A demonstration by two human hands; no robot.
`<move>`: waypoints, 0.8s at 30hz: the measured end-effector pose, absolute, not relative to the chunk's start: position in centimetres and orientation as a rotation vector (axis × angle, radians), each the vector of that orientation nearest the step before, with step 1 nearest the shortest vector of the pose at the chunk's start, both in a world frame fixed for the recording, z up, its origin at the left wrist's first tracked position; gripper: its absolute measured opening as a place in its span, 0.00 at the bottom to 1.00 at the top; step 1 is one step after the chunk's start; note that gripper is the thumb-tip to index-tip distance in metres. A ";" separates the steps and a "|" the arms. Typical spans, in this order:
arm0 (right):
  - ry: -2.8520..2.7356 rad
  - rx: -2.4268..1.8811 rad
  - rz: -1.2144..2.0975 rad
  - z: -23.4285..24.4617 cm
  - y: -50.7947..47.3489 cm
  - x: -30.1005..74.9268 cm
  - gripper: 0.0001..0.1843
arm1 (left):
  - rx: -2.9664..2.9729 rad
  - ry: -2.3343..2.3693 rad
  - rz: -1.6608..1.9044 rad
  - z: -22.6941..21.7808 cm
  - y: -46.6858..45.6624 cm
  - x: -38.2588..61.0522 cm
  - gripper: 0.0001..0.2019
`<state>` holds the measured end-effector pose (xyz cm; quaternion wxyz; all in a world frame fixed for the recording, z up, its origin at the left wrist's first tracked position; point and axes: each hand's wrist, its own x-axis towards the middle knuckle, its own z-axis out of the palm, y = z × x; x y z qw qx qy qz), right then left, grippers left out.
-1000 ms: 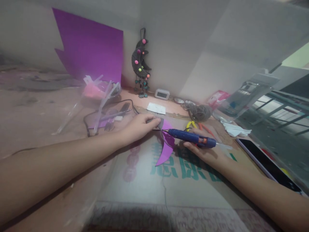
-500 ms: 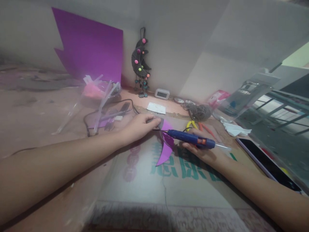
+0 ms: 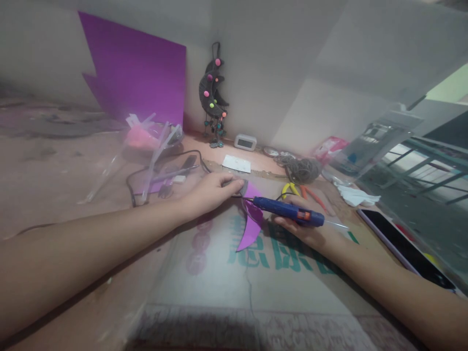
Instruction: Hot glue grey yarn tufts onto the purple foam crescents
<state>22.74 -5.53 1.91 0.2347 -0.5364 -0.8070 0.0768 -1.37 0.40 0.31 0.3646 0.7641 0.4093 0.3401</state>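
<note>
My left hand (image 3: 223, 190) pinches the upper end of a purple crescent (image 3: 250, 231), where grey yarn (image 3: 241, 186) is wrapped round it. A loose strand of the yarn curves down over the purple surface. In my right hand (image 3: 296, 226) lies a blue glue gun (image 3: 288, 210), with a clear glue stick (image 3: 337, 225) poking out of its back end. The gun's nozzle points left and is at the crescent, close to my left fingertips. Whether the tip touches the crescent I cannot tell.
A finished-looking grey moon ornament (image 3: 210, 92) hangs at the wall beside a purple sheet (image 3: 142, 63). Behind my hands are a small clock (image 3: 245, 142), a grey yarn ball (image 3: 305, 169) and yellow-handled pliers (image 3: 290, 189). A phone (image 3: 405, 248) lies at right, clear glue sticks (image 3: 155, 158) at left.
The glue gun has shifted very slightly to the left with my right hand. My left hand and the crescent look the same.
</note>
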 end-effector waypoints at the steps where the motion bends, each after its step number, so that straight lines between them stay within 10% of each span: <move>1: -2.218 -1.473 0.215 2.0 -5.5 22.7 0.16 | 1.966 1.049 0.876 0.3 0.4 -1.4 0.18; 24: -2.233 -1.492 0.183 2.2 -5.6 22.6 0.15 | 2.003 1.057 0.858 0.2 0.5 -1.4 0.19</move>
